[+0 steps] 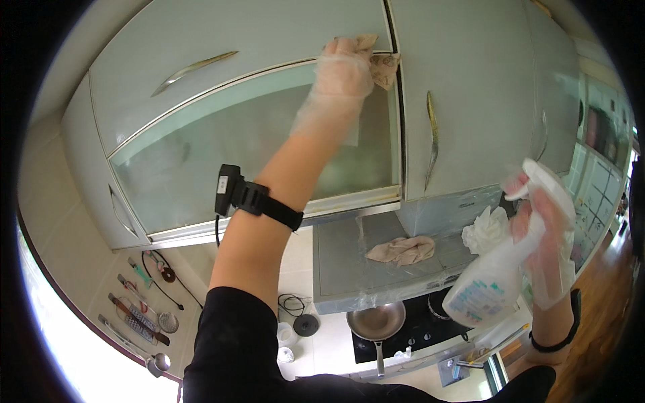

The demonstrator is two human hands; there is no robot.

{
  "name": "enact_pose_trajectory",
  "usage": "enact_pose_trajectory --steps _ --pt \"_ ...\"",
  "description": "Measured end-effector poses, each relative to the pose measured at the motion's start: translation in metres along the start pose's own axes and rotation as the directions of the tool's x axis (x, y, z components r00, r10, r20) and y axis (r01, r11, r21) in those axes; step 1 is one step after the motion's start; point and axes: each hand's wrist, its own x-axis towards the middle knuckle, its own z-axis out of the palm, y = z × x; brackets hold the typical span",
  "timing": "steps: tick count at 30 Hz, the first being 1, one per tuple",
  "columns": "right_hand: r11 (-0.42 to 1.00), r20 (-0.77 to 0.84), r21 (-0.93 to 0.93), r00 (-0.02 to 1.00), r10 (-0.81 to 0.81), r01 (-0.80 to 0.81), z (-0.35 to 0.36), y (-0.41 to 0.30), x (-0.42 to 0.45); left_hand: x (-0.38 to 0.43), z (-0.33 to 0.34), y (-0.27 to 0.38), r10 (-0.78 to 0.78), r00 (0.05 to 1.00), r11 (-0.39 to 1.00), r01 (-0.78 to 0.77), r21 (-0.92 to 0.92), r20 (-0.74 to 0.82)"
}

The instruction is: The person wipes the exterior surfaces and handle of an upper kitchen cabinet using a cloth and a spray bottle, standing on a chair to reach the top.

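Observation:
My left hand (345,73), in a clear plastic glove, presses a patterned brown cloth (385,70) against the upper right corner of a frosted-glass cabinet door (242,136). Part of the cloth is hidden behind my fingers. On the right, my gloved right hand (544,221) grips a white spray bottle (484,287) by its neck, with a finger by the trigger. The bottle is slightly blurred, tilted, and bears coloured writing. A crumpled white tissue (486,230) shows beside the right hand; whether that hand holds it I cannot tell.
Below the cabinets, a plastic-wrapped range hood (347,272) carries a crumpled beige cloth (401,251). Under it, a frying pan (376,321) sits on a black cooktop (370,352). Metal handles (432,141) jut from the cabinet doors. Graters (138,320) and other utensils hang on the left wall.

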Motion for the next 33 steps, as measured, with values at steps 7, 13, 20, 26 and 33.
enact_pose_trajectory --steps 7,13,20,26,33 --pt "1.0 0.118 0.003 0.993 -0.005 0.005 -0.014 0.01 -0.023 0.035 0.005 0.014 -0.057 0.99 0.992 0.042 -0.117 -0.129" --pt "0.994 0.119 0.015 0.988 0.101 -0.104 -0.012 0.024 -0.024 0.037 -0.029 -0.01 0.235 0.905 0.785 0.04 -0.619 0.355" --pt "0.997 0.093 0.032 0.993 0.072 -0.075 -0.017 0.035 -0.034 -0.018 -0.07 -0.126 -0.311 0.948 0.527 0.225 -0.82 0.06" --pt "0.99 0.123 -0.03 0.982 0.141 -0.139 -0.014 0.047 -0.038 -0.072 -0.194 -0.254 -0.517 0.761 0.853 0.418 -0.312 -0.392" --pt "0.988 0.108 -0.051 0.983 0.148 -0.143 0.024 0.044 -0.045 -0.07 -0.213 -0.303 -0.698 0.696 0.606 0.446 -0.659 -0.17"
